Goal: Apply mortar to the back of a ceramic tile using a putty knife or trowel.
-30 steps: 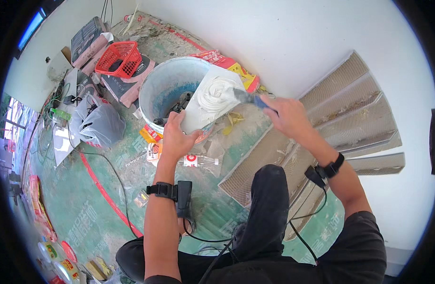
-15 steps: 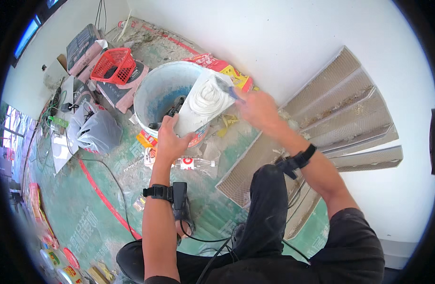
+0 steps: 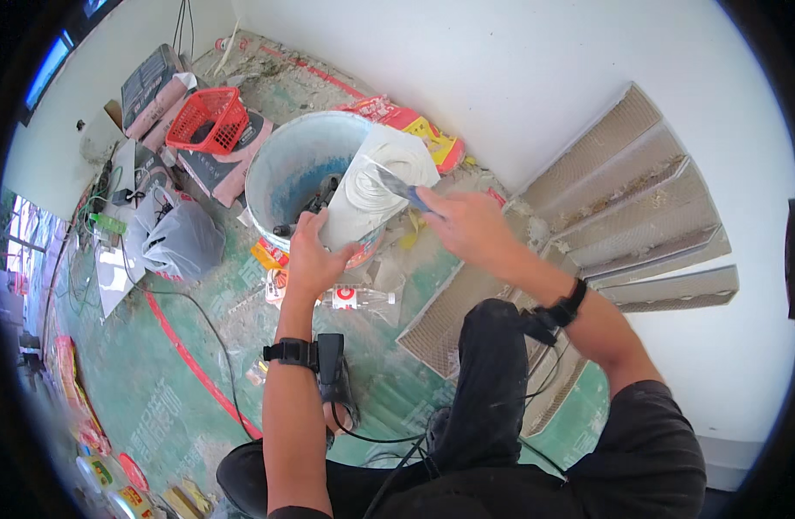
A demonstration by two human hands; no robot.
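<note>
My left hand (image 3: pixel 309 259) grips the near corner of a flat white board (image 3: pixel 347 227), thumb and fingers closed on its edge. The board lies across the right side of a large white bucket (image 3: pixel 274 164). White paste (image 3: pixel 376 197) is spread in curved ridges on it. In my right hand (image 3: pixel 471 227) is a putty knife (image 3: pixel 399 185) with a blue handle, its metal blade tilted on the paste. Dark tools (image 3: pixel 320 195), partly hidden, stand inside the bucket.
A plastic bottle (image 3: pixel 363 298) lies in front of the bucket. To the right, long tile-like strips (image 3: pixel 622 195) lean against the white wall. A red basket (image 3: pixel 209 119) sits on sacks (image 3: pixel 224 169) at the back left, behind a plastic bag (image 3: pixel 185 238). A black cable (image 3: pixel 209 333) crosses the floor.
The putty knife blade has swept left and nearer across the paste, with my right hand turning. The paste has gone from a raised swirl to flatter rings. My left hand stays in place.
</note>
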